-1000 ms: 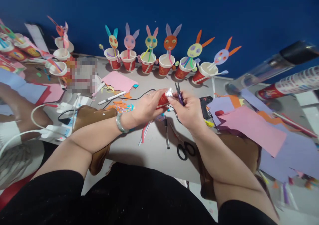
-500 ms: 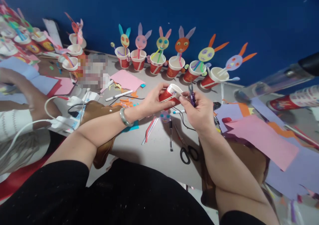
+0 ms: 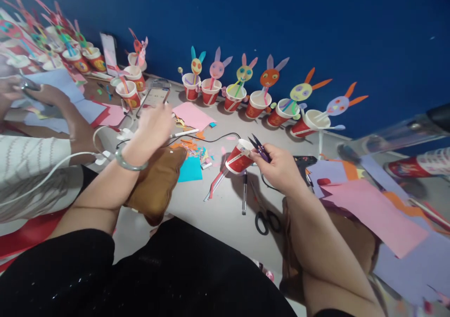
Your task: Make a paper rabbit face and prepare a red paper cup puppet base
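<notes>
My right hand (image 3: 281, 167) holds a red and white paper cup (image 3: 239, 160) by its rim, with the cup's mouth tilted up. The same hand grips a small pair of dark scissors (image 3: 258, 144), its pointed blades slightly apart. My left hand (image 3: 154, 125), with a bangle on the wrist, is off the cup and blurred over the left of the desk. Just beyond its fingers lies a phone (image 3: 157, 96); whether they touch it I cannot make out. Below the cup are straws (image 3: 215, 186), a pen (image 3: 244, 197) and black-handled scissors (image 3: 267, 218).
Along the blue wall stands a row of cups with paper rabbits (image 3: 258, 105). Paper scraps (image 3: 190, 144), a teal sheet (image 3: 190, 169) and a brown cushion (image 3: 154, 181) lie left. Coloured paper (image 3: 379, 209) covers the right. A co-worker's arm (image 3: 75, 106) is at far left.
My left hand has let go of the cup and moved left toward the phone. My right hand still holds cup and scissors, now slightly lower in view. The view has shifted left.
</notes>
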Demonstrator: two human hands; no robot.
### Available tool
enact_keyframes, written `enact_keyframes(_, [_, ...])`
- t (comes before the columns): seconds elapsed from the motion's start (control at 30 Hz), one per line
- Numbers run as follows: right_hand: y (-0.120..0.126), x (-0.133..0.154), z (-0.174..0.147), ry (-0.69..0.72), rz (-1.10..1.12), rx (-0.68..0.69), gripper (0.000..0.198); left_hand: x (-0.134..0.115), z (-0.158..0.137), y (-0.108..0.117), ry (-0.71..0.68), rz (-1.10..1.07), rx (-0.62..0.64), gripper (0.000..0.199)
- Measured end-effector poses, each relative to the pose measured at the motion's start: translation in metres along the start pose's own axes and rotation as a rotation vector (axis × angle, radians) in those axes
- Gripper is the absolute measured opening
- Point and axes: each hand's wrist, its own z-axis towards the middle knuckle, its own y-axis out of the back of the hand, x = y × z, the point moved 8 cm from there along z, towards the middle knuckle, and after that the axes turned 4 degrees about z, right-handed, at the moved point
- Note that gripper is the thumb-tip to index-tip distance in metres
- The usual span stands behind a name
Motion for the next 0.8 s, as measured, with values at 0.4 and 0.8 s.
enact_keyframes(0.4, [-0.006,0.001,0.0,0.002,0.043,0.035,0.026,0.073,0.018,-0.048,0.329,-0.14,0.085,0.051])
enact_keyframes(0.8, [-0.002,0.001,0.0,-0.008,0.066,0.061,0.028,0.082,0.016,-0.051,0.396,-0.238,0.029,0.054])
